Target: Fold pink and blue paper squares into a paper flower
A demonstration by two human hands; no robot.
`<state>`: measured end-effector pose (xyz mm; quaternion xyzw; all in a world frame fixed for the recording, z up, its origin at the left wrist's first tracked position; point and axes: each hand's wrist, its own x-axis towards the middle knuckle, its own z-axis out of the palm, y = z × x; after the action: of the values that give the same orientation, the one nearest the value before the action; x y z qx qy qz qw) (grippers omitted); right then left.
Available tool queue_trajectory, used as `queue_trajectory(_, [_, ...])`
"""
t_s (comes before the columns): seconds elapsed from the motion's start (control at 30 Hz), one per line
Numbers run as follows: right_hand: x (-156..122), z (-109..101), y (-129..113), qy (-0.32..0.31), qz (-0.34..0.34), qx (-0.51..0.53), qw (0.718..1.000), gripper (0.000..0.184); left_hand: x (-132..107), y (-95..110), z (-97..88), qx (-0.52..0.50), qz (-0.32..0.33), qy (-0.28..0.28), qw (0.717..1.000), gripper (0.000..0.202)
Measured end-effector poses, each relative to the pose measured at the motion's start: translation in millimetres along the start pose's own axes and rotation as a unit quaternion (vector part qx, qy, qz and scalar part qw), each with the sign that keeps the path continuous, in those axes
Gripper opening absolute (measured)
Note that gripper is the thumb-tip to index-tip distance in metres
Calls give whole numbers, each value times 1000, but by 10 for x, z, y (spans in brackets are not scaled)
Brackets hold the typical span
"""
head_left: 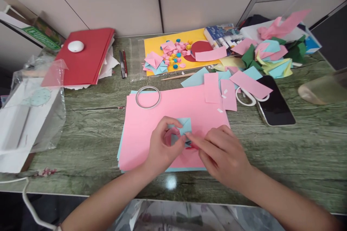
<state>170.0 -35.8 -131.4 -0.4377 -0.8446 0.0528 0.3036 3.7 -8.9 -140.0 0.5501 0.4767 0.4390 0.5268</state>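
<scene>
A small folded piece of blue and pink paper (184, 127) lies on a stack of pink sheets (151, 122) in the middle of the green table. My left hand (162, 146) curls round its left side, thumb and fingers pinching it. My right hand (221, 155) comes in from the right, its fingertips pressed together on the piece's lower right corner. Both hands rest on the pink stack.
A tape roll (148, 97) lies on the pink stack's far left corner. Pink and blue strips (229, 94), white scissors (248, 99) and a phone (275, 104) lie to the right. Behind are a yellow sheet (151, 45) with small paper pieces, a red folder (86, 54), pens (123, 63) and a plastic bag (29, 112) at left.
</scene>
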Motion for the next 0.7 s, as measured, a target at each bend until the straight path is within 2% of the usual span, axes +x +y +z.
queue_trajectory(0.2, [21,23,-49,8,-25,-66,997,26,-26,11,45,-4,-55,29,998,18])
queue_trajectory(0.47, [18,9,-90,-8,-14,-173,985,23,-34,39,37,-12,-63,41,997,18])
queue_trajectory(0.7, [54,-3,-76,1,-26,-208,978,24,-29,35,23,-43,-79,34,995,19])
